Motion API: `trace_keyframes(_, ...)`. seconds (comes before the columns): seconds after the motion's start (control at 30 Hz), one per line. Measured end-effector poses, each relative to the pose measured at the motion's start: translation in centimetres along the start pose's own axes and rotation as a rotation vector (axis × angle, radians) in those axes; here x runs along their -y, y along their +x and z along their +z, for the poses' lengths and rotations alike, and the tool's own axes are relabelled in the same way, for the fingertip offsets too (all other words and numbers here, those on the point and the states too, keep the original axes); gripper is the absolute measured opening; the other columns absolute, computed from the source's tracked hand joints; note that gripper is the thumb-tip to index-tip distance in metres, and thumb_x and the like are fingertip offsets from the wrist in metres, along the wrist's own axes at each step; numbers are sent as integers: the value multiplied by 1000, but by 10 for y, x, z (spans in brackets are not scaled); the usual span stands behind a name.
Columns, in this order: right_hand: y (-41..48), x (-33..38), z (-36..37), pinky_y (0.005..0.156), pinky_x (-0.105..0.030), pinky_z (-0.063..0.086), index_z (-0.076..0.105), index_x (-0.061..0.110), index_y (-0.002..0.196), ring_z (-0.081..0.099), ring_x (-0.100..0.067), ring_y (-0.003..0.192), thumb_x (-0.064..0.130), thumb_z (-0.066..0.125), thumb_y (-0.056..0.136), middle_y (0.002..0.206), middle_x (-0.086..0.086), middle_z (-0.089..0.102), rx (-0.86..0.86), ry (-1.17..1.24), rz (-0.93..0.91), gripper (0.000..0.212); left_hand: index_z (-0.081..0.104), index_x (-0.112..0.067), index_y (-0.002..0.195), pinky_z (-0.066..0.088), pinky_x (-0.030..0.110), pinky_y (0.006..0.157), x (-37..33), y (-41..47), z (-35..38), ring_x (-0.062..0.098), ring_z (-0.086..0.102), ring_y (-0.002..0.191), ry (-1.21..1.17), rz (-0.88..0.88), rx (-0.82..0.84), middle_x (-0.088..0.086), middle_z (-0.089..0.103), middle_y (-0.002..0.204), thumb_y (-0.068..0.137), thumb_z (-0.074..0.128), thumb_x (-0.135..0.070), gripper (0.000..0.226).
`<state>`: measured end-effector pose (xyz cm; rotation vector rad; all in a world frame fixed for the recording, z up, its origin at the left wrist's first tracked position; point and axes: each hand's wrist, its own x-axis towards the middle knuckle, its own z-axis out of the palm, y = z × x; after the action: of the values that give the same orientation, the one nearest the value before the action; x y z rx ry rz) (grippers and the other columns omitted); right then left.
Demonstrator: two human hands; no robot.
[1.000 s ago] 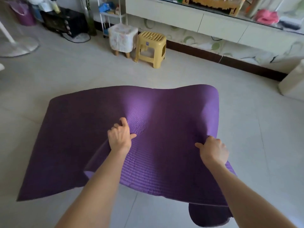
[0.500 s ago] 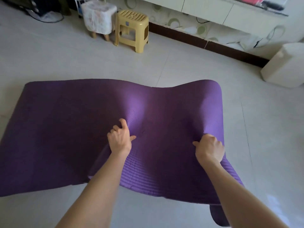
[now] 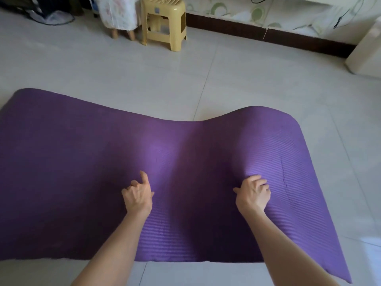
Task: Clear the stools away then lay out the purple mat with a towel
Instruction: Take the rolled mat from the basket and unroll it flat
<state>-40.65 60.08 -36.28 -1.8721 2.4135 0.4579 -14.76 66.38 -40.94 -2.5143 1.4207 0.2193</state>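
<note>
Both hands are down on the mat: the left hand is loosely curled with its forefinger stuck out, knuckles on the foam and nothing pinched that I can see, while the right hand has its fingers bunched into the ribbed surface, seemingly gripping a fold of it.

As for the big purple mat itself, it sprawls across the tiled floor from nine o'clock round to four. Its left stretch lies flat; the right part humps up in a ridge at about one o'clock from the hands, and the near right corner, at five o'clock, stands a little off the tiles. So it looks unrolled but not yet smoothed.

Over at twelve o'clock, against the wall and well apart from the mat, the yellow stool stands just beside the cloth-covered stool. That clearing looks done.

No towel is anywhere in sight, so flattening the hump and bringing the towel are what I judge remains.
</note>
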Motion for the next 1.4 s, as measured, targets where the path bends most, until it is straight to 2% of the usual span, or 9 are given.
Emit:
trace_keyframes(0.1,-2,-5,24,103,-39,40,20,-9,141,45,-37,126,46,59,88,142,-30,37,40,36,1,85,18,-16,146,40,37,89,-5,-1,18,24,55,111,-43,52,22,12,51,128,90,48,-56,75)
trace_keyframes(0.23,2,-13,49,102,-42,38,19,4,146,41,-33,133,39,56,93,153,-17,27,128,239,-116,74,21,-20,145,35,47,98,-23,2,26,29,40,127,-181,219,84,12,38,141,91,44,-57,70)
trace_keyframes(0.43,-3,-46,52,109,-45,31,14,15,152,23,-31,143,47,53,92,160,-10,15,212,339,-183,78,26,-21,145,34,51,100,-43,-10,9,32,36,130,-306,347,186,12,35,144,90,43,-59,69)
trace_keyframes(0.57,5,-83,60,114,-43,25,14,17,152,17,-31,146,52,50,92,161,-9,12,258,358,-205,79,25,-20,145,34,51,101,-72,-25,-7,32,36,130,-288,432,221,11,34,145,91,43,-58,68)
trace_keyframes(0.8,60,-126,110,117,-43,17,13,27,152,8,-30,148,56,46,92,162,-3,7,269,378,-277,74,21,-19,147,32,55,101,-187,-36,-13,35,29,135,-113,661,252,14,23,151,92,42,-56,69)
trace_keyframes(0.9,86,-151,128,117,-46,11,9,33,152,0,-29,148,62,41,91,162,1,0,276,337,-306,74,15,-21,149,28,58,103,-235,-40,-1,36,21,139,-152,604,316,13,13,156,91,40,-58,73)
trace_keyframes(1.03,132,-199,156,114,-56,-3,-1,40,150,-17,-30,146,73,35,85,161,3,-14,281,293,-350,82,-7,-27,151,9,72,104,-296,-58,50,38,-13,144,-201,461,391,10,-18,158,87,37,-69,88)
trace_keyframes(1.1,143,-210,168,111,-60,-7,-4,43,149,-21,-32,145,79,33,80,160,4,-18,284,278,-352,86,-12,-29,150,6,75,102,-308,-64,71,40,-22,141,-188,418,373,10,-27,156,83,37,-73,94)
trace_keyframes(1.4,140,-265,205,108,-64,-11,-14,52,143,-24,-27,144,88,24,70,158,10,-23,251,297,-319,90,-16,-29,149,7,76,100,-347,-96,85,43,-24,140,-118,425,331,14,-29,155,80,34,-78,98)
